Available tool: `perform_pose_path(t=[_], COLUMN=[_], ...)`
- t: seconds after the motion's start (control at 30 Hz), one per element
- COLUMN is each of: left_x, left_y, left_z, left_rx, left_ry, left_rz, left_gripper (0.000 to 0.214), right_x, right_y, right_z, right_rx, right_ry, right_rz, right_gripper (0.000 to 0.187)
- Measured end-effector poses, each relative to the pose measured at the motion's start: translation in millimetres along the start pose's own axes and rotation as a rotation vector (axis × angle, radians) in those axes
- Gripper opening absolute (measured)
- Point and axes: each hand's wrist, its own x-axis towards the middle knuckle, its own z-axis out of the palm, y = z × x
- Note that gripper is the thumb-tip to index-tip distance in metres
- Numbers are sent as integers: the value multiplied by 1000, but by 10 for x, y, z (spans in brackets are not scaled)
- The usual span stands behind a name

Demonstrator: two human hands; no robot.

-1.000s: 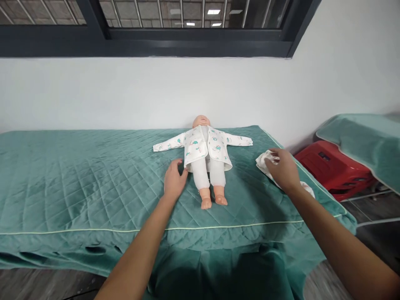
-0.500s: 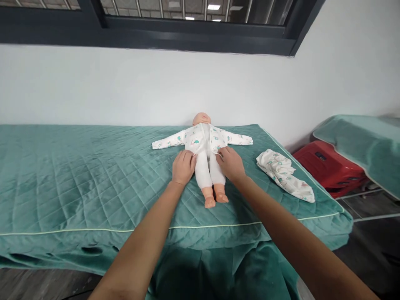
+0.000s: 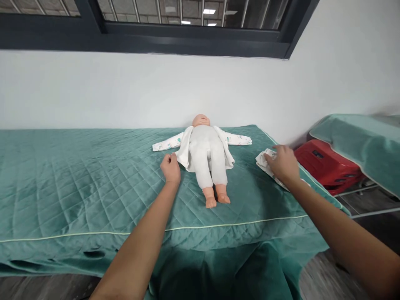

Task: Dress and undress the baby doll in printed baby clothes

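Observation:
A baby doll [image 3: 206, 155] lies on its back on the green quilted bed cover [image 3: 78, 179], head toward the wall, in a white bodysuit. Its printed jacket [image 3: 184, 150] is spread open to both sides, sleeves stretched out. My left hand [image 3: 170, 168] is closed, pinching the jacket's left front edge beside the doll's hip. My right hand [image 3: 282, 163] rests on a crumpled printed white garment [image 3: 265, 160] near the bed's right edge, fingers curled onto the cloth.
The bed stands against a white wall under a dark-framed window [image 3: 187, 25]. A red plastic object [image 3: 328, 164] sits on the floor to the right, beside a second bed with a green cover [image 3: 359, 141]. The cover hangs over the near edge.
The jacket fronts, closed over the doll's chest before, now lie open. My right hand went from the doll's hip to the crumpled garment; my left hand drew the left flap outward.

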Motion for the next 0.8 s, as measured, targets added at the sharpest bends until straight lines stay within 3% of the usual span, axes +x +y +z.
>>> perform_pose_path(t=[0.1, 0.17, 0.27, 0.4, 0.43, 0.6, 0.67, 0.73, 0.8], left_x=[-37, -75, -167, -361, -415, -625, -654, -648, -611], left_y=[64, 113, 186, 419, 534, 1447, 1819, 2094, 2275], left_z=[-20, -59, -166, -353, -393, -496, -523, -586, -707], left_rx=[-1, 5, 19, 0, -22, -240, -341, -394, -416], left_ry=[105, 116, 77, -128, -206, -568, -669, -738, -716], left_rz=[-22, -20, -2, 33, 41, 193, 271, 295, 255], left_gripper=[40, 42, 45, 45, 43, 24, 29, 28, 27], right_x=[162, 206, 209, 165, 140, -79, -170, -232, -256], right_y=[316, 382, 249, -243, -398, -1248, -1575, -1849, -2035], right_z=[-120, -146, -212, -566, -707, -1484, -1750, -1970, -2134], right_rx=[-60, -31, 49, 284, 397, 804, 942, 1033, 1105], right_ry=[-142, -247, -281, -310, -379, -628, -690, -737, -725], right_rz=[123, 57, -135, -308, -335, -456, -547, -630, -675], right_gripper=[24, 18, 14, 15, 17, 29, 29, 28, 25])
